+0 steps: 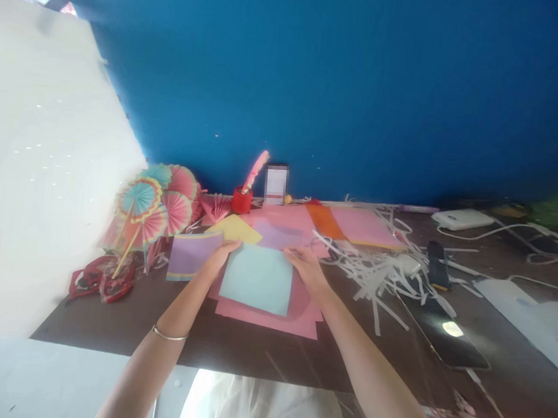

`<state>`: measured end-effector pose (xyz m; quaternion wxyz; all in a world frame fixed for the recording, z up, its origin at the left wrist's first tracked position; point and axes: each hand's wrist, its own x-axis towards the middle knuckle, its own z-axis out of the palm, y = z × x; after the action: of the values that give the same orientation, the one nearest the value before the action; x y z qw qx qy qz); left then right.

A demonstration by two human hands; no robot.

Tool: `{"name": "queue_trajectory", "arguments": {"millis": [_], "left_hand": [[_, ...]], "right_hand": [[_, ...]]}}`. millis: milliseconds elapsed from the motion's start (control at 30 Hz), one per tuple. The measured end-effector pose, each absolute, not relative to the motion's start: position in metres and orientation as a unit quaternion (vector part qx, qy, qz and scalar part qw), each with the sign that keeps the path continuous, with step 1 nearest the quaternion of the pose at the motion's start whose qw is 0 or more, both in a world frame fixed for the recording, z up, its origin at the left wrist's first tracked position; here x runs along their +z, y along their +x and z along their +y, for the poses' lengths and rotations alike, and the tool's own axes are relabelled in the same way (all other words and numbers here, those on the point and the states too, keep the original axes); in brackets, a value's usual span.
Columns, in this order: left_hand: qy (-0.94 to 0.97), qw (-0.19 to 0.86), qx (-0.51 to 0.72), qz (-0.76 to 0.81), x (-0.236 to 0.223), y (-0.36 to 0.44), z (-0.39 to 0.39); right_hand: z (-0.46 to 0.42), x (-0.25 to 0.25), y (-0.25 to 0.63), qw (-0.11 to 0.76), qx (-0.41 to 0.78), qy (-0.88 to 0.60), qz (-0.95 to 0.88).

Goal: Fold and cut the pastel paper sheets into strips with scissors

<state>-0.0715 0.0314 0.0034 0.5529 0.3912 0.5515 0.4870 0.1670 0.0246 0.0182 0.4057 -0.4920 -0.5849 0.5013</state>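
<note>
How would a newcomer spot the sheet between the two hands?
Below the blue wall, on the dark table, the sheet is over pink paper, left hand and right hand at its far corners. Unlike the pink, the purple paper and the yellow paper nearby, it is plain pale blue.

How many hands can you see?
2: the left hand at the upper left corner of the light blue paper, and the right hand at its upper right corner.

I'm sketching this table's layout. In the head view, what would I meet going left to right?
Paper fans → left hand → light-blue sheet → right hand → white paper strips → black phone.
</note>
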Motion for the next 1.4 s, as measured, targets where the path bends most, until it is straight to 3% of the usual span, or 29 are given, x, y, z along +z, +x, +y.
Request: {"name": "queue_trajectory", "arguments": {"millis": [333,533,800,933,1100,1200,1400], "left_hand": [[0.343,0.672,0.470,0.458,0.017,-0.068,0.014],[0.288,0.714,0.523,0.366,0.025,-0.070,0.015],[0.388,0.576,0.607,0.385,0.022,-0.055,0.010],[0.474,0.453,0.622,0.427,0.015,-0.039,0.003],[0.555,0.387,0.518,0.523,0.009,-0.031,-0.001],[0.568,0.384,0.503,0.526,0.007,-0.032,0.001],[0.582,0.341,0.478,0.562,0.007,-0.037,0.004]], "right_hand": [[0.023,0.022,0.166,0.408,0.483,-0.476,-0.611],[0.025,0.024,0.166,0.426,0.474,-0.486,-0.598],[0.034,0.009,0.171,0.546,0.448,-0.517,-0.484],[0.033,0.007,0.167,0.549,0.452,-0.522,-0.471],[0.029,0.007,0.159,0.513,0.424,-0.540,-0.514],[0.032,0.006,0.164,0.474,0.349,-0.555,-0.588],[0.049,0.008,0.212,0.387,0.002,-0.643,-0.661]]}}
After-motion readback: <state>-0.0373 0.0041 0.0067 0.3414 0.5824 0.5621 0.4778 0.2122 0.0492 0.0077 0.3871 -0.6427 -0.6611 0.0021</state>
